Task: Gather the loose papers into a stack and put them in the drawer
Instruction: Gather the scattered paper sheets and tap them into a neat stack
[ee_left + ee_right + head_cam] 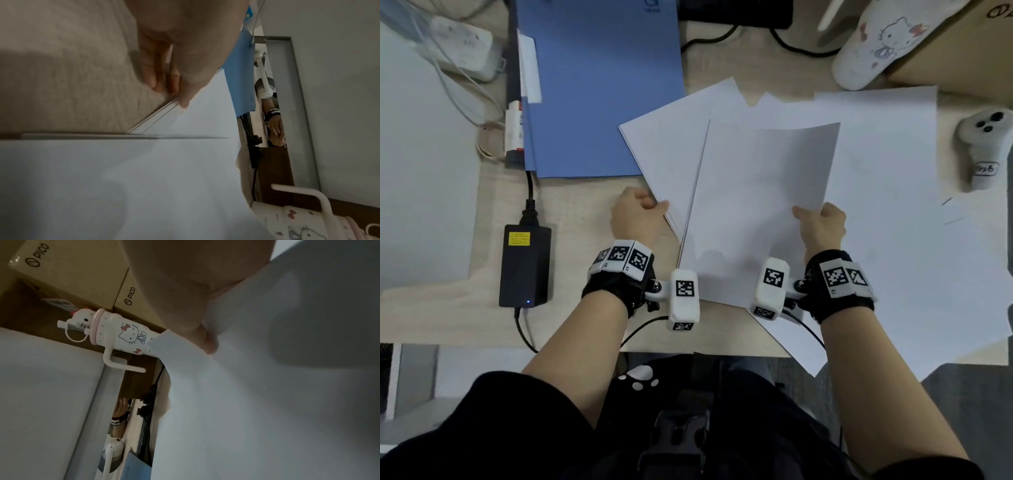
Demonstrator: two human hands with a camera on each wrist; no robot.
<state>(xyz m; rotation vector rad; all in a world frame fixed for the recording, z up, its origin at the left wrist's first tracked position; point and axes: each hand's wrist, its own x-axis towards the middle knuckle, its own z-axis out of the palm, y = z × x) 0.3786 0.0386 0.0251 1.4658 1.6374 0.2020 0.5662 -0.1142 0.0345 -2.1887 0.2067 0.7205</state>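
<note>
White paper sheets cover the middle and right of the wooden desk [585, 212]. My left hand [635, 214] pinches the near edge of a thin stack of sheets [664, 154], thumb on top [185, 97] and fingers underneath. My right hand [820, 222] pinches the right edge of a single sheet [756, 205], lifted and curved over the others, thumb on its top [207, 344]. More loose sheets [911, 240] lie flat to the right and overhang the desk's front edge. No drawer is in view.
A blue folder [599, 85] lies at the back left, next to a black power brick [525, 263] with its cable. A white cartoon cup [873, 41] and cardboard boxes [68, 269] stand at the back right. A white controller [984, 147] rests at the far right.
</note>
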